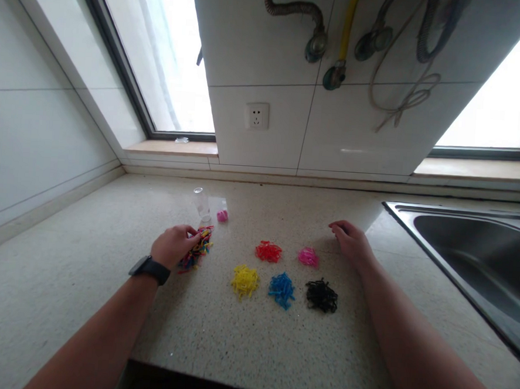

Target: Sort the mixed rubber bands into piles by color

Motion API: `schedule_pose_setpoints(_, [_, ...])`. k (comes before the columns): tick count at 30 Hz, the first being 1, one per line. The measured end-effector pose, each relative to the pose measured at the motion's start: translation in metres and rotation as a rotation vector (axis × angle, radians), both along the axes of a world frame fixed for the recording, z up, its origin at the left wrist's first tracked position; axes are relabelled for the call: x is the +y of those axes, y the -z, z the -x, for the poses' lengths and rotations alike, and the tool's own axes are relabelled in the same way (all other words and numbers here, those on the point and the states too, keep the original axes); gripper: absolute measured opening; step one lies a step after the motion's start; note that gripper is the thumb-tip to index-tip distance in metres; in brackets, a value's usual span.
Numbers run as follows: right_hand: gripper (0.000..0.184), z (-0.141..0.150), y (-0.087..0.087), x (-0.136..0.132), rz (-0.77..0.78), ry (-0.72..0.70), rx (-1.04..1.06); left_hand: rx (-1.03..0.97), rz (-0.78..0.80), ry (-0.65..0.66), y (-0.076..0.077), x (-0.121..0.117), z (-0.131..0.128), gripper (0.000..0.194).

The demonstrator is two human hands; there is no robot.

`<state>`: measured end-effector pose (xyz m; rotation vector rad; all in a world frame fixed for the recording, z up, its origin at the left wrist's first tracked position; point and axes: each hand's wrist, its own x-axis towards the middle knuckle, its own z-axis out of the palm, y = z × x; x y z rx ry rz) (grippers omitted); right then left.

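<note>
My left hand [175,245], with a dark watch on its wrist, is closed at a mixed pile of small colourful rubber bands [201,245], its fingertips on the bands. Part of that pile is hidden by the hand. My right hand [350,238] rests on the counter with its fingers together and nothing visible in them. Left of it lies a pink pile [308,257], then a red pile [268,251]. Nearer to me are a yellow pile [244,281], a blue pile [282,290] and a black pile [322,295] of bands.
A clear plastic cup [202,204] stands behind the mixed pile, beside a small pink object [222,215]. A steel sink [460,227] is set into the speckled counter [242,346] at right. The tiled wall behind carries a socket [257,116], hoses and valves.
</note>
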<state>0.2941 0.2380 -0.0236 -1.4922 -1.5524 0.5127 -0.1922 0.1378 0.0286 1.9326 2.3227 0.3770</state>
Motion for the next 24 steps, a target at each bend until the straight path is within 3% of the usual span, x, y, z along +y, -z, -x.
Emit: schedule_pose_setpoints(24, [0.031, -0.0014, 0.0023, 0.0013, 0.023, -0.001, 0.026, -0.003, -0.034, -0.028, 0.0063, 0.0021, 0.0005, 0.041])
